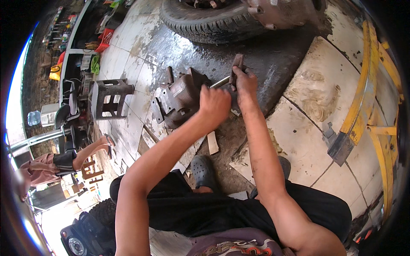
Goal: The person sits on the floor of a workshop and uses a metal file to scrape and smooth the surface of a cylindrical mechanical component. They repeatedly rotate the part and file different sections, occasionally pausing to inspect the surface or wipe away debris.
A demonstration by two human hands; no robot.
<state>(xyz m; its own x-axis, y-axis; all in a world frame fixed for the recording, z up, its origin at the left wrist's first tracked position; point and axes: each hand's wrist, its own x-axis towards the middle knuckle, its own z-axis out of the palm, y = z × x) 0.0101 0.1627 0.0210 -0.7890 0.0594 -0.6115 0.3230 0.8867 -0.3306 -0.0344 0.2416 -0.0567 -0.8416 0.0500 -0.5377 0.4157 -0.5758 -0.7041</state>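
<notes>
The left hand [215, 103] is closed around a rod [221, 82], the right hand [246, 83] grips a block [238, 60]; a loose hold could drop either.

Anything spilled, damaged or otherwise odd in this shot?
Yes. A dark, glossy patch below the tyre contrasts with the pale tiles and could be a spill, though its substance can't be told. Near the left clog, broken tiling exposes brown ground, interrupting the tiled surface.
</notes>
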